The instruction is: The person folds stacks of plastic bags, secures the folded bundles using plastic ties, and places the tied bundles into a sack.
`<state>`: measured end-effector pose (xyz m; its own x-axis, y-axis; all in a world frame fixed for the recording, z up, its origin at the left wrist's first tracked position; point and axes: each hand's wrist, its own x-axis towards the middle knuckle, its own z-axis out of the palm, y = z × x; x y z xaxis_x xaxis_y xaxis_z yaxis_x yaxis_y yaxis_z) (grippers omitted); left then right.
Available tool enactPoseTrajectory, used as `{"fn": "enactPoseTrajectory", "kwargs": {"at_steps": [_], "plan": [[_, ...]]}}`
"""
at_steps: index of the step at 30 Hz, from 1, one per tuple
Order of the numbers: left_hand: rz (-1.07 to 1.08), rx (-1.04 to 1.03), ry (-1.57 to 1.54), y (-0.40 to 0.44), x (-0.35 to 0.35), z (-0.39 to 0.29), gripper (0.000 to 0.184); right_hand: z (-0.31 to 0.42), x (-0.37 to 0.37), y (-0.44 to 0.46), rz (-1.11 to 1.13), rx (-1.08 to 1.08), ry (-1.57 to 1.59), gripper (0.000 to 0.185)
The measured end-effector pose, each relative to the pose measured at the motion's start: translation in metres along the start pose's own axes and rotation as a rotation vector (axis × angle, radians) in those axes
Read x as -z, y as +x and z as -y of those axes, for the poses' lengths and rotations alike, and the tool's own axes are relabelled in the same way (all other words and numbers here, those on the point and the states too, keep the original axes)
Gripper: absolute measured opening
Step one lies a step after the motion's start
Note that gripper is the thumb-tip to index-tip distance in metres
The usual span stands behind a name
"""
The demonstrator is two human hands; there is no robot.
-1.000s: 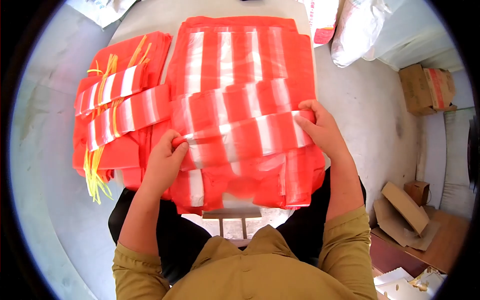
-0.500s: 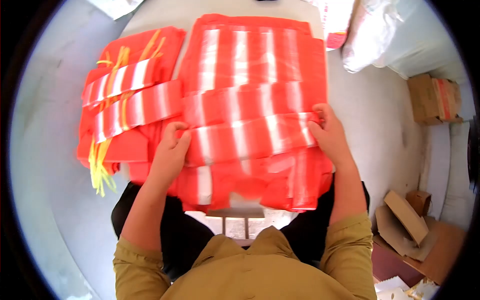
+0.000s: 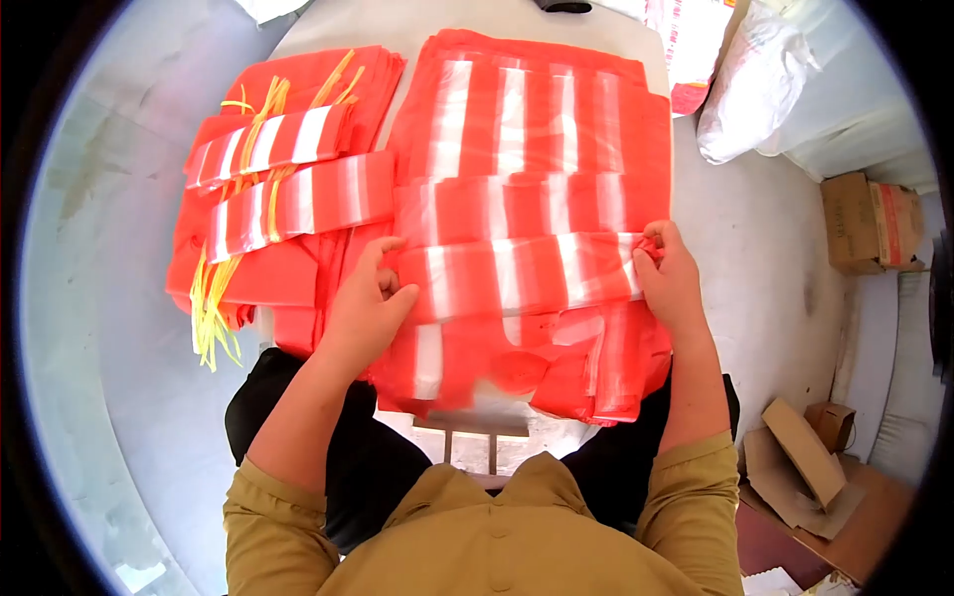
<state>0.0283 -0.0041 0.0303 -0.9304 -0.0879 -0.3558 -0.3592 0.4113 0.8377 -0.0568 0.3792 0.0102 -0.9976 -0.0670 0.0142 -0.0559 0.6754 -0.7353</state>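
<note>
A stack of red bags with white stripes [image 3: 537, 119] lies in front of me, its upper layer folded into a band [image 3: 527, 278] across the stack. At the band's left end is my left hand [image 3: 373, 303], thumb and fingers apart, with nothing visible between them. My right hand [image 3: 671, 273] pinches the band's right end between thumb and fingers. To the left lies a second red pile [image 3: 238, 283], with folded striped bundles [image 3: 303, 204] on top and yellow ties [image 3: 214, 308] around and over them.
The pale table [image 3: 348, 20] shows behind the piles. A white sack [image 3: 760, 84] and a red-and-white printed bag [image 3: 686, 45] stand at the back right. Cardboard boxes [image 3: 850, 223] sit on the right, with an opened carton [image 3: 800, 477] lower down.
My left hand has let go of the band's left end and its fingers have spread. My right hand stays at the right end. The whole view has shifted, moving the piles rightward.
</note>
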Motion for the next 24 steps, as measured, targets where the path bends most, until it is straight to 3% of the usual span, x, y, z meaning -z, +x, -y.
{"fn": "enactPoseTrajectory", "kwargs": {"at_steps": [1, 4, 7, 9, 10, 11, 17, 24], "plan": [[-0.031, -0.012, 0.053, 0.000, -0.002, -0.001, 0.054, 0.012, 0.004, -0.002, -0.015, -0.044, -0.122, 0.025], [-0.298, -0.520, 0.569, -0.002, -0.011, 0.000, 0.047, 0.013, 0.007, -0.002, -0.212, 0.315, -0.497, 0.031], [-0.199, -0.840, 0.590, -0.006, -0.031, -0.010, 0.056, 0.030, -0.006, -0.008, -0.124, 0.600, -0.492, 0.039], [-0.091, -0.926, 0.707, -0.003, -0.051, -0.016, 0.064, 0.041, -0.036, -0.023, 0.157, 0.708, -0.399, 0.055], [-0.034, -0.970, 0.765, -0.001, -0.058, -0.016, 0.069, 0.059, -0.045, -0.032, 0.283, 0.661, -0.384, 0.063], [0.056, -0.886, 0.829, 0.000, -0.063, -0.011, 0.079, 0.072, -0.048, -0.037, 0.409, 0.612, -0.367, 0.071], [0.030, -0.751, 0.810, 0.013, -0.065, -0.007, 0.083, 0.058, -0.037, -0.022, 0.429, 0.609, -0.447, 0.082], [0.051, -0.708, 0.745, 0.013, -0.051, -0.015, 0.073, 0.046, -0.017, -0.013, 0.429, 0.564, -0.403, 0.072]]}}
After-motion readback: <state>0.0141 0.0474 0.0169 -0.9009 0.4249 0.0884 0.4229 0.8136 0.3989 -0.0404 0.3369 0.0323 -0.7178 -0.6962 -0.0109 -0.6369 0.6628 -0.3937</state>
